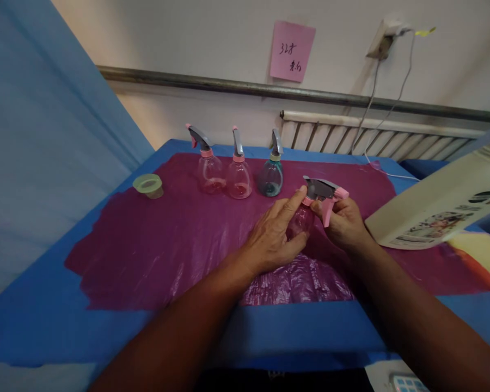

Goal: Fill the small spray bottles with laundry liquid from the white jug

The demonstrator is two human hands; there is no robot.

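A clear spray bottle [301, 222] with a grey and pink trigger head stands on the purple plastic sheet in front of me. My left hand [280, 231] is wrapped around its body from the left. My right hand [343, 220] grips the spray head at the pink collar, with the pink trigger hanging in front of the fingers. Behind it stand two pink-collared spray bottles [239, 177] with a little liquid in them. Beside those is a bluish spray bottle [271, 177] with a pale collar.
A small greenish cup [149, 186] sits at the left on the purple sheet [134, 245]. A large white jug [436, 207] leans in at the right, near a yellow and red packet [479, 256]. Behind the blue table are a radiator [330, 120] and hanging cables.
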